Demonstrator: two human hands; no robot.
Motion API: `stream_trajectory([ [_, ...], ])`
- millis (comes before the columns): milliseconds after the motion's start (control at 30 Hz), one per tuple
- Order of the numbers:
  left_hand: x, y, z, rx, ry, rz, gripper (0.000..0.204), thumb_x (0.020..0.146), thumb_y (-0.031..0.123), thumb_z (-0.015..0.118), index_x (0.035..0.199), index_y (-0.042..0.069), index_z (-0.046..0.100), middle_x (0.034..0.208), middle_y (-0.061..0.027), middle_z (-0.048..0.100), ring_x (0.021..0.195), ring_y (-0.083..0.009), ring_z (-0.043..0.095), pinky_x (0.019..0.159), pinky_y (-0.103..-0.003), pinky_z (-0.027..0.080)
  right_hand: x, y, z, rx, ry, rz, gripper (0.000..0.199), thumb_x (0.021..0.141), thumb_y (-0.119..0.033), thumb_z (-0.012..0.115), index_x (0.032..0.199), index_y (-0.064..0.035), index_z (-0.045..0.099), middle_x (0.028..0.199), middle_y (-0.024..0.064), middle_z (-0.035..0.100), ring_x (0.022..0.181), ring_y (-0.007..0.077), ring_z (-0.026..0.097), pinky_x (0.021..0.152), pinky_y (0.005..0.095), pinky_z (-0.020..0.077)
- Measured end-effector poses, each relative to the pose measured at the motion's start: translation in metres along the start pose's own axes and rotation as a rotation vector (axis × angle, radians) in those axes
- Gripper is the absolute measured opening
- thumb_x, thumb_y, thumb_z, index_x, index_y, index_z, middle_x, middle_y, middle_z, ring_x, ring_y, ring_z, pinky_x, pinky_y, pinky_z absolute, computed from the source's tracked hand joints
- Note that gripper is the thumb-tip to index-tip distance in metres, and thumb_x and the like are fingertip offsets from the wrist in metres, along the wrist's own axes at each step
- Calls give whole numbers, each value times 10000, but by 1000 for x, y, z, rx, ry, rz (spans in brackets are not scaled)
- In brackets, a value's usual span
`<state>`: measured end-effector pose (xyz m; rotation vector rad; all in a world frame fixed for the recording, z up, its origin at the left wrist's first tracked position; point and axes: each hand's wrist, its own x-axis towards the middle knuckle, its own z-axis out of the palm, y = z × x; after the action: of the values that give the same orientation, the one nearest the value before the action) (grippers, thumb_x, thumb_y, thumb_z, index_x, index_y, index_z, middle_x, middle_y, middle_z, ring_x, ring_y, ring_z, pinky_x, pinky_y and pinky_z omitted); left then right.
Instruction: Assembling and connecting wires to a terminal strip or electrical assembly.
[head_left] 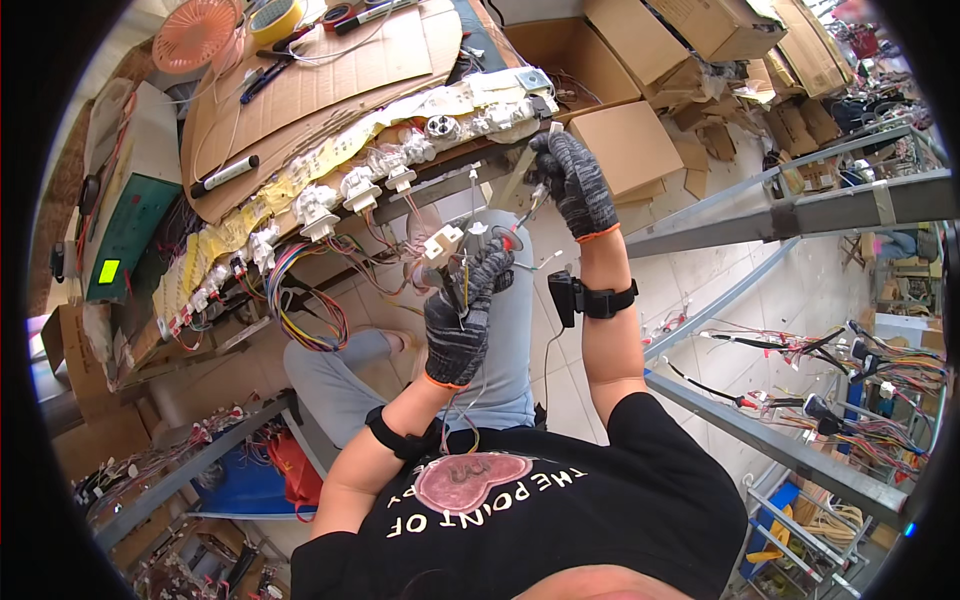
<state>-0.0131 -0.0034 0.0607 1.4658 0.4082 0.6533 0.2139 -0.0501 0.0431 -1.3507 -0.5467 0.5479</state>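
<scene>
White connector [443, 243] beside gloved left grip [470, 312], near yellow-taped board [345, 143].

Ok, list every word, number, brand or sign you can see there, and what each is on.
Black short-sleeved fabric T-shirt: pale capital lettering around a pink heart patch; legible, but I won't copy the wording.
Green-fronted box with a lit yellow-green screen: any characters too small to read.
White marker with black ends: any print too small to read.
White plastic connector by the grey-gloved left hand: no marking readable.
</scene>
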Motion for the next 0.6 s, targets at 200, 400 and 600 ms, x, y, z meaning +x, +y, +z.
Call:
stream_trajectory([
  [200, 4, 2, -1, 1, -30, -22, 258, 877, -17, 477, 1111, -29, 585, 1009, -120, 653, 894, -169, 626, 810, -272, 468, 7, -10, -5, -515, -51, -201, 153, 835, -16, 444, 876, -8, 591, 728, 78, 529, 648, 140, 530, 580, 271, 455],
  [400, 7, 3, -2, -39, -68, -70, 261, 875, -18, 478, 1111, -26, 587, 1022, -108, 652, 899, -152, 618, 817, -265, 463, 12, -2, -17, -184, -14, -66, 128, 780, 76, 570, 901, 33, 576, 816, 109, 572, 688, 200, 554, 628, 277, 472],
  [600, 8, -2, -2, -64, -65, -72, 259, 870, -21, 473, 1100, -24, 594, 1035, -106, 650, 908, -151, 619, 823, -263, 461, 7, -20, -7, -547, -97, -305, 149, 767, 49, 590, 911, 14, 579, 831, 145, 592, 755, 294, 581, 670, 339, 491],
])
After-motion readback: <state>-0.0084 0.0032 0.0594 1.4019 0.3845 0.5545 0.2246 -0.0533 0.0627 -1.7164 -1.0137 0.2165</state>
